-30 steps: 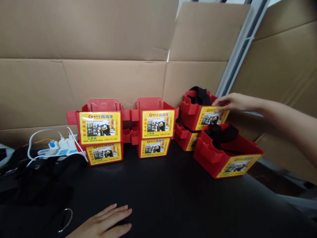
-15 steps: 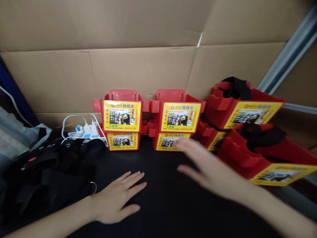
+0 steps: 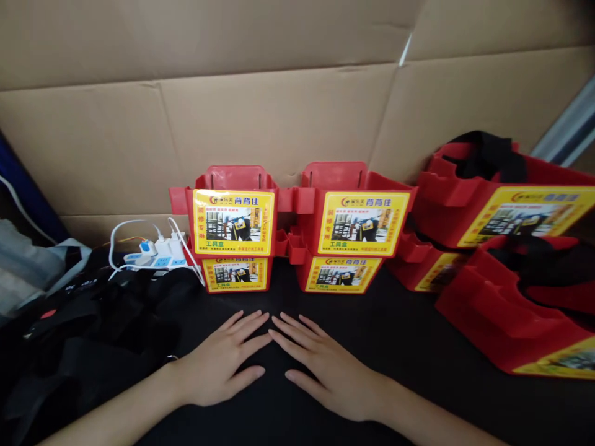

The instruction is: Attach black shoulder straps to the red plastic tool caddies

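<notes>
My left hand (image 3: 223,359) lies flat on the black tabletop (image 3: 260,424), fingers spread and holding nothing. My right hand (image 3: 330,371) rests flat beside it, also empty, with the fingertips of both hands almost meeting. Just beyond the hands stand two stacks of red plastic tool boxes with yellow labels: an upper left box (image 3: 235,222) on a lower left box (image 3: 237,275), and an upper right box (image 3: 365,223) on a lower right box (image 3: 344,275). Neither hand touches them.
More red boxes (image 3: 506,192) with black straps stand at the right, one nearer box (image 3: 515,310) tilted. A white power strip (image 3: 160,257) with plugs and cables sits left of the stacks. Black fabric (image 3: 93,334) is heaped at left. A cardboard wall (image 3: 279,124) closes the back.
My right hand has moved left and down from in front of the right stack to lie flat beside my left hand. The left hand stays in place; the view has shifted slightly.
</notes>
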Demonstrator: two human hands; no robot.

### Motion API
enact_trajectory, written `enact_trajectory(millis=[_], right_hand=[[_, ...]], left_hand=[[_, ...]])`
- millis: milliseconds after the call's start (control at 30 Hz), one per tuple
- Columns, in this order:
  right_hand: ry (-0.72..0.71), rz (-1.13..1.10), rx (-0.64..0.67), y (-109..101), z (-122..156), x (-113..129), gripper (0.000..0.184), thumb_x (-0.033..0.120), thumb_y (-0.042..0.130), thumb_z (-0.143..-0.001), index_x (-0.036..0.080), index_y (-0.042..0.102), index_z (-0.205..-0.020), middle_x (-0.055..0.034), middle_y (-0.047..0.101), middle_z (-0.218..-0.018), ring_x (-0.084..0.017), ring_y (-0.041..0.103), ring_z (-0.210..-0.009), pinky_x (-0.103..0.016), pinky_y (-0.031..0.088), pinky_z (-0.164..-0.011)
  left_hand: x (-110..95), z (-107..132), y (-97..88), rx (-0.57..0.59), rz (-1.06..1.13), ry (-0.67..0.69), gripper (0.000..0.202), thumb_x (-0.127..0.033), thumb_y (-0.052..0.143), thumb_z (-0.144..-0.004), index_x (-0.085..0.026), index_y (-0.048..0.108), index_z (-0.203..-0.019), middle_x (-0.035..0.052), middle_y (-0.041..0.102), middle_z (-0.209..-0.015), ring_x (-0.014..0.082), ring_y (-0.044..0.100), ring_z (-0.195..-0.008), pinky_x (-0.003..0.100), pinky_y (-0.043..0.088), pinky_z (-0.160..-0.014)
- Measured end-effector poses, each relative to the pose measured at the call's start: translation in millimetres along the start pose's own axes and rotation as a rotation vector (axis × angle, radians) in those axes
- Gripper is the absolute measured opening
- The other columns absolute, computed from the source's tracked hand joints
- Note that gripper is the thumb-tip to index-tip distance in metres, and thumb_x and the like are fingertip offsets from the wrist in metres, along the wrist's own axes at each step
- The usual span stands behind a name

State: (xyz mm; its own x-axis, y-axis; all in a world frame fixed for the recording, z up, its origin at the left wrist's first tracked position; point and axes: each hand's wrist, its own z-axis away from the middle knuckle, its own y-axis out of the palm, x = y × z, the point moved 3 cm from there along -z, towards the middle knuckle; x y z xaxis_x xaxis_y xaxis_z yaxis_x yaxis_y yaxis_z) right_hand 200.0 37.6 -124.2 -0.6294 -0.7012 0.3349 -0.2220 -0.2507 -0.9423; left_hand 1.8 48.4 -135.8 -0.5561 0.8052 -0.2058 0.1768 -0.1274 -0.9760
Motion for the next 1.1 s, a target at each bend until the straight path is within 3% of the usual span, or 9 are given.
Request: enact_trajectory(millis=[533,633,733,833,867,900,967,1033,1100], right_hand=[[-0.028,0.068,-0.01,9,1,-3,0.05,0.039,0.032,-0.093,0.025,0.028,-0.141,-0.0054,0.024,-0.148,-0.019,0.017,-0.137,-0.046,0.018,-0.111],[-0.057,0.175,-0.131,2,1,2,0.053,0.033,0.041,-0.089,0.023,0.03,-0.141,-0.0099,0.017,-0.15,-0.023,0.018,-0.137,-0.044,0.026,-0.108],[-0.073,0.329,-0.496,-45,4,7,0.056,0.024,0.044,-0.087,0.023,0.028,-0.141,-0.0102,0.011,-0.151,-0.025,0.019,-0.137,-0.045,0.029,-0.106],[0.034,0.44,-0.94,-127,13,-1,0.058,0.029,0.047,-0.085,0.025,0.028,-0.14,-0.0079,0.015,-0.15,-0.029,0.019,-0.136,-0.052,0.026,-0.106],[0.115,0.488,-0.987,-155,15,-9,0.061,0.033,0.051,-0.083,0.025,0.029,-0.139,-0.0085,0.015,-0.15,-0.032,0.017,-0.136,-0.056,0.024,-0.104],[0.178,0.528,-0.953,-181,15,-18,0.065,0.038,0.055,-0.08,0.024,0.031,-0.139,-0.0096,0.018,-0.149,-0.035,0.018,-0.135,-0.059,0.023,-0.102],[0.257,0.525,-0.685,-219,11,-41,0.07,0.043,0.06,-0.074,0.02,0.037,-0.136,-0.0135,0.034,-0.142,-0.038,0.029,-0.129,-0.06,0.029,-0.098],[0.317,0.458,-0.474,-240,10,-59,0.054,0.041,0.062,-0.073,0.015,0.056,-0.119,-0.0143,0.058,-0.12,-0.034,0.053,-0.109,-0.051,0.041,-0.088],[0.325,0.397,-0.371,-248,13,-63,0.038,0.04,0.059,-0.076,0.013,0.064,-0.102,-0.0106,0.068,-0.098,-0.024,0.063,-0.085,-0.037,0.048,-0.076]], left_hand=[[-1,-1,-1.9,0.035,0.0,-0.022,0.051,-0.04,0.038,-0.09,-0.024,0.031,-0.138,0.0105,0.024,-0.148,0.0218,0.018,-0.138,0.05,0.021,-0.11],[-2,-1,-1.9,0.009,0.006,-0.026,0.05,-0.038,0.04,-0.09,-0.024,0.032,-0.138,0.0107,0.026,-0.148,0.0228,0.02,-0.137,0.05,0.021,-0.109],[-2,-1,-1.2,-0.016,0.017,-0.02,0.049,-0.036,0.042,-0.089,-0.025,0.033,-0.137,0.01,0.029,-0.147,0.0242,0.023,-0.136,0.051,0.022,-0.109],[-2,0,-0.4,-0.027,0.026,-0.013,0.049,-0.036,0.042,-0.089,-0.025,0.035,-0.136,0.0098,0.031,-0.146,0.0252,0.025,-0.135,0.051,0.023,-0.108],[-1,0,-0.2,-0.031,0.027,-0.013,0.049,-0.036,0.042,-0.089,-0.025,0.035,-0.136,0.0099,0.031,-0.145,0.0253,0.026,-0.135,0.051,0.023,-0.108],[-1,0,0.0,-0.035,0.028,-0.012,0.048,-0.037,0.041,-0.09,-0.025,0.035,-0.136,0.01,0.031,-0.145,0.0253,0.026,-0.135,0.051,0.023,-0.108],[0,0,0.1,-0.046,0.032,-0.007,0.048,-0.036,0.04,-0.09,-0.025,0.035,-0.136,0.0098,0.032,-0.145,0.0252,0.027,-0.134,0.051,0.023,-0.108],[0,0,0.2,-0.051,0.033,-0.003,0.048,-0.036,0.04,-0.09,-0.025,0.035,-0.136,0.0098,0.032,-0.145,0.0253,0.027,-0.134,0.051,0.023,-0.108],[0,0,0.2,-0.047,0.03,-0.004,0.048,-0.037,0.04,-0.09,-0.025,0.035,-0.136,0.0101,0.032,-0.145,0.0252,0.027,-0.134,0.051,0.023,-0.108]])
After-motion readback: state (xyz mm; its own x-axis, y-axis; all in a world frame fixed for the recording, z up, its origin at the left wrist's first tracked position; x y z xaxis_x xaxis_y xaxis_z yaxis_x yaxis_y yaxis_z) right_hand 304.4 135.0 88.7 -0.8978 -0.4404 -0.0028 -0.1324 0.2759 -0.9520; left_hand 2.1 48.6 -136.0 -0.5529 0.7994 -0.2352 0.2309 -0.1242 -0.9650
